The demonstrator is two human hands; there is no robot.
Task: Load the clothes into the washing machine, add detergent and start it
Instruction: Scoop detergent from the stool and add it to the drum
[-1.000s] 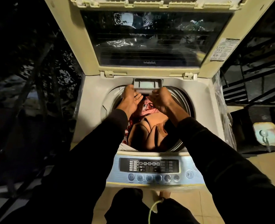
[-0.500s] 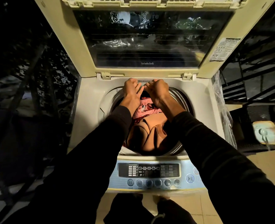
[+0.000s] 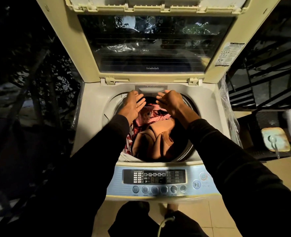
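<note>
Two spread hands, left hand [image 3: 133,106] and right hand [image 3: 169,104], hover empty above the one drum [image 3: 189,144], its detergent drawer [image 3: 151,89] at 12 o'clock.

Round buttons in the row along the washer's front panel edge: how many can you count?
6 round buttons, side by side below the dark display. The separate start/pause button sits right; none look hidden.

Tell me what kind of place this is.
Probably an outdoor or semi-open laundry spot at night: a top-loading washer with its lid up stands on floor tiles, metal stairs to one side and dark foliage to the other.
</note>
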